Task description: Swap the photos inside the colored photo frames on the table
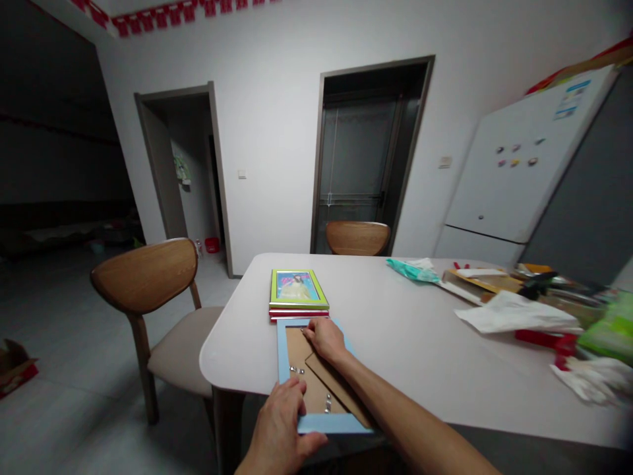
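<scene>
Here the blue frame [284,356] lies face down at the near left corner of the table [420,343], its brown backing board up and its long axis running straight away from the person, near end just over the table edge. The left hand [279,425] sits at that near end, fingers curled loosely over the frame's lower left corner and the board beside a small metal clip [297,371]. The right hand [324,338] reaches across to the far end, fingertips bent down and pressing on the board near the top edge; whether they pinch a clip there cannot be told. The folded stand [336,386] slants under the right forearm. Just beyond the far end, touching or nearly so, a stack of frames [298,293] lies face up, green one on top. A chair [148,284] stands left of the table; papers [514,313] lie well apart to the right.
</scene>
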